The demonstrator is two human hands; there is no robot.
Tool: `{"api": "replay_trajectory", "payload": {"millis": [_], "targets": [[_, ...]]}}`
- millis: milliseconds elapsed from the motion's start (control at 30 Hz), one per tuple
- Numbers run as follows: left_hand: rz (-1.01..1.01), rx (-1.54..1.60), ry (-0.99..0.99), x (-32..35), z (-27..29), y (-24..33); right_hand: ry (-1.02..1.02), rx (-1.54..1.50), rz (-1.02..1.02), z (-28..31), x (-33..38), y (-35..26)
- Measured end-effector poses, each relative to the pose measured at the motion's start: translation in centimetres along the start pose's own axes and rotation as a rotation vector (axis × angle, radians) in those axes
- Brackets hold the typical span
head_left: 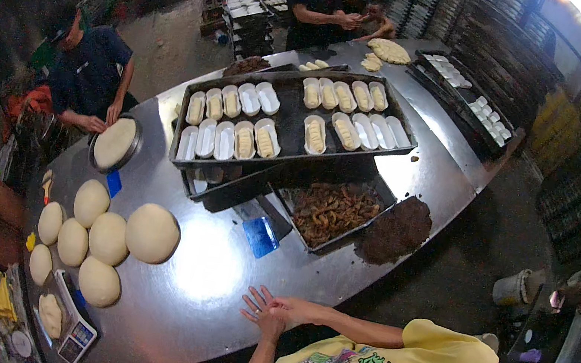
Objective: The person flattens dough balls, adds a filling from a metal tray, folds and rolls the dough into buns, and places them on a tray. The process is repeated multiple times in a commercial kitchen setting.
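My left hand [257,307] is over the near edge of the steel table, its fingers spread. Against its palm side, my right hand [292,309] presses with fingers folded; they are partly hidden. Neither hand shows a tool or food in it. Beyond them lies a blue scraper [259,238] on the tabletop. Behind that, a dark metal pan [312,247] holds a brown, strip-like filling [335,211]. Beside the pan is a dark brown crumbly heap [396,231]. A large black tray [296,111] carries white oval paper cups, some with shaped dough pieces.
Several round dough balls [152,234] sit at the left, near a digital scale [78,342] with a dough piece [49,315]. A co-worker's hands touch flattened dough [114,142] in a round pan. Other people stand at the far end. Another tray [490,125] lies far right.
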State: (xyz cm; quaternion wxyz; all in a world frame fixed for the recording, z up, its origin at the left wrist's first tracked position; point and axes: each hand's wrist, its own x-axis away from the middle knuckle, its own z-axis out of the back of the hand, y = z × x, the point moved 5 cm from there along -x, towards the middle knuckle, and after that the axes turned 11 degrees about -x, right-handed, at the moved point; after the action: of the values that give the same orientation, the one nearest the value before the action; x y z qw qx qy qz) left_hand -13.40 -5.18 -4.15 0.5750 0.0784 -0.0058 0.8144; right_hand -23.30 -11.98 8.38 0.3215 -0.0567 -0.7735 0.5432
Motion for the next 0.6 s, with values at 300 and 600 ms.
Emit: {"api": "replay_trajectory", "payload": {"millis": [300,600], "targets": [[-0.002,0.083,0.107,-0.4,-0.3,0.6,0.15,0.085,0.125,2.2,5.2,0.5],[0.046,0.514,0.569,0.6,4.2,6.2,0.666,-0.131,0.157,12.4,29.7,5.9]]}}
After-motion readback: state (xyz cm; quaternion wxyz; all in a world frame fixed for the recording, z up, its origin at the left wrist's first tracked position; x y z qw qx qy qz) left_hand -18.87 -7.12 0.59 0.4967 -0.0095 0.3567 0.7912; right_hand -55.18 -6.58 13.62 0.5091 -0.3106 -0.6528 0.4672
